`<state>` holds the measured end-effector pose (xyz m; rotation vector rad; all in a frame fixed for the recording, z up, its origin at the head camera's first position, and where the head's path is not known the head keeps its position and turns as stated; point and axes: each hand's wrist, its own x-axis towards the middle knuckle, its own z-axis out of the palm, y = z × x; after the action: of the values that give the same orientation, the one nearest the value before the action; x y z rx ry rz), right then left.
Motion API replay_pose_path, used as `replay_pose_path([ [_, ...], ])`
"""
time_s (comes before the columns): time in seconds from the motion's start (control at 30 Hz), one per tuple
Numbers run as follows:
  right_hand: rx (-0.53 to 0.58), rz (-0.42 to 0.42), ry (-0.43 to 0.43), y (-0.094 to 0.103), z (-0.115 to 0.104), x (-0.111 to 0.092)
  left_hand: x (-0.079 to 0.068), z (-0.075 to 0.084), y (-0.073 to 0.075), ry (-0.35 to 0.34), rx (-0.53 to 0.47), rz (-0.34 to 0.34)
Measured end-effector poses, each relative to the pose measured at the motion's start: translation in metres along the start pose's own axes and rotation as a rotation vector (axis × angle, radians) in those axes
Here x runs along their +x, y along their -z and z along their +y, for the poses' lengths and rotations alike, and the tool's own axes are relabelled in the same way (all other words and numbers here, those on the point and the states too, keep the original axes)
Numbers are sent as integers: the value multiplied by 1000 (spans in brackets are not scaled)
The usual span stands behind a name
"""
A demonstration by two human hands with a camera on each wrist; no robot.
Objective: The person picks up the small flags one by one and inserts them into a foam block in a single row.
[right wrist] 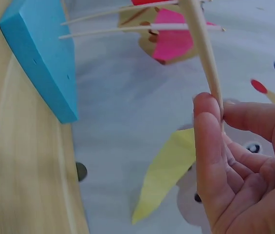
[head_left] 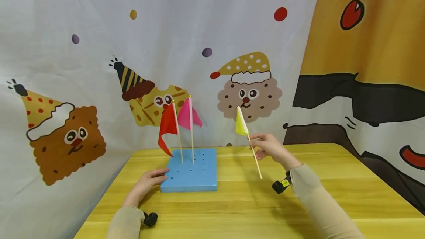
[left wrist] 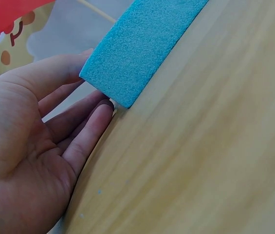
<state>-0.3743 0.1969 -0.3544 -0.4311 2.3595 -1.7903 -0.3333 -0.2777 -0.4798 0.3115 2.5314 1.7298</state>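
My right hand (head_left: 269, 146) pinches the thin wooden stick of a yellow flag (head_left: 241, 124) between thumb and fingers. The flag is held above the table with its cloth end up and the bare stick end slanting down to the right. In the right wrist view, the yellow cloth (right wrist: 166, 170) hangs behind the fingers. My left hand (head_left: 147, 183) rests at the left edge of a flat blue foam block (head_left: 199, 182), its digits touching the side near the front corner. A red flag (head_left: 168, 123) and a pink flag (head_left: 186, 115) stand upright in the block.
Several small holes dot the top of the block. It lies on a yellow wood-grain table (head_left: 239, 209). Behind the table hangs a white curtain (head_left: 172, 17) printed with cartoon biscuits, with an orange printed part at the right.
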Motion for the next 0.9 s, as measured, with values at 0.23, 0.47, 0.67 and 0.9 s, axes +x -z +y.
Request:
replay_pose_path([
  [0.23,-29,6,39,-25,-2,12,0,1,-1,-10,-3,-7],
  [0.47,-51,9,99,-55,-8,28,1,-1,0,2,-9,6],
  [0.67,-52,26,131,-75,-5,47,0,-1,0,6,-12,13],
  [0.9,-41,75,160,-98,-4,68,2,-1,0,1,-8,11],
])
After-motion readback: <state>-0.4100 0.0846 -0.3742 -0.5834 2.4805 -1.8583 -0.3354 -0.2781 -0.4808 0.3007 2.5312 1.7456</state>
